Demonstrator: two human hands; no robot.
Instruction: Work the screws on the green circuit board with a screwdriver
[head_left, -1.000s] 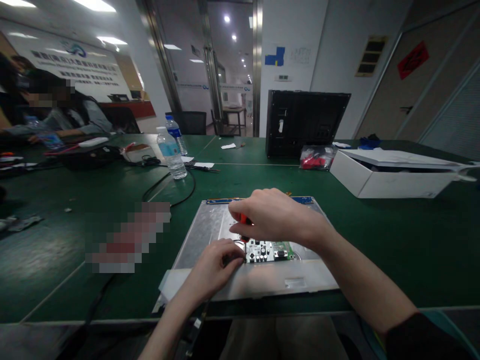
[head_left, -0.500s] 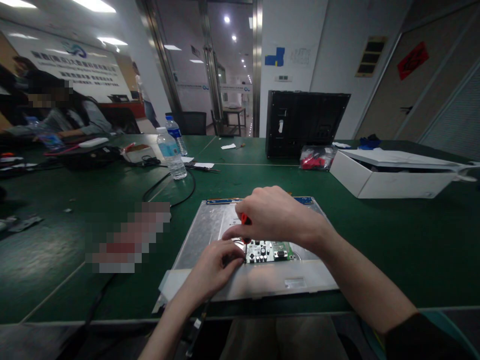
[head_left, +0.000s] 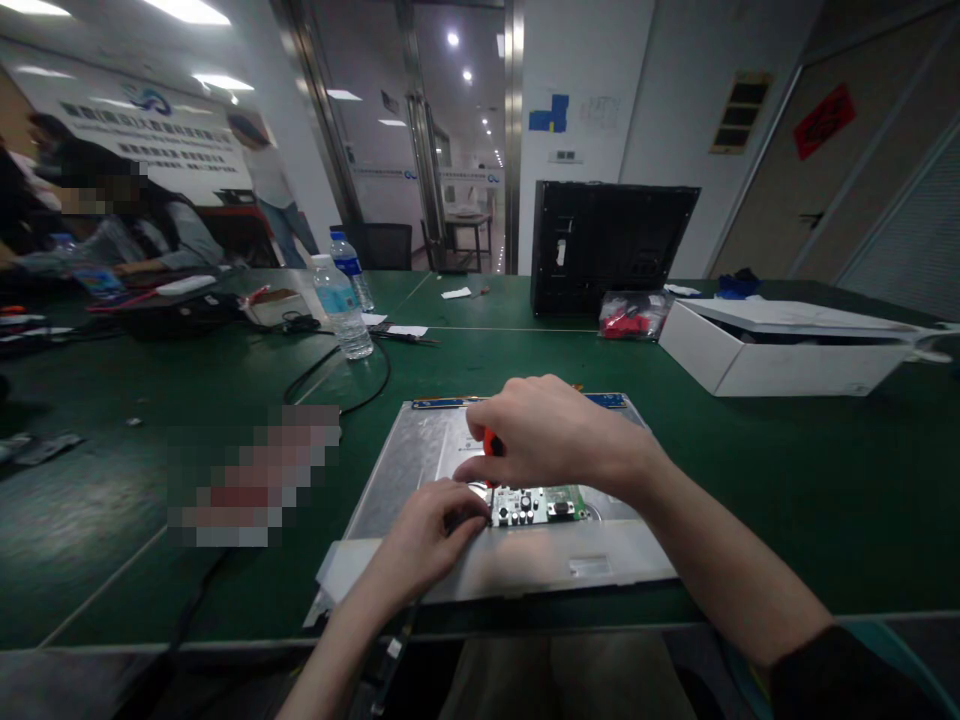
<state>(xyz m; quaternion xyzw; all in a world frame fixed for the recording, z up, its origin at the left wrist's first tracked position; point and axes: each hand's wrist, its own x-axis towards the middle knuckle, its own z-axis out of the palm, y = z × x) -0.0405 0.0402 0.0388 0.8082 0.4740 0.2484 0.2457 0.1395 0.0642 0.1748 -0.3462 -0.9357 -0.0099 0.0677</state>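
Note:
A flat display panel [head_left: 394, 490] lies on the green table before me, its metal back facing up. On its middle is a green circuit board [head_left: 525, 506] with black capacitors and a video connector. My right hand [head_left: 555, 432] is closed around the red-orange handle of a screwdriver [head_left: 491, 443], held nearly upright. Its thin shaft points down at the board's left edge, where the tip is hard to see. Beside the shaft, my left hand [head_left: 429, 535] pinches thumb and fingertips together at that edge; whatever they hold is hidden.
Two water bottles [head_left: 343, 310] stand beyond the panel on the left, near a black cable [head_left: 390, 375]. A black monitor [head_left: 611, 245], a bag of red items [head_left: 630, 318] and a white box [head_left: 787, 350] are at the back right. People sit and stand far left.
My right hand has shifted and turned very slightly on the screwdriver; my left hand stays put. In the left background, a standing person has moved further into view.

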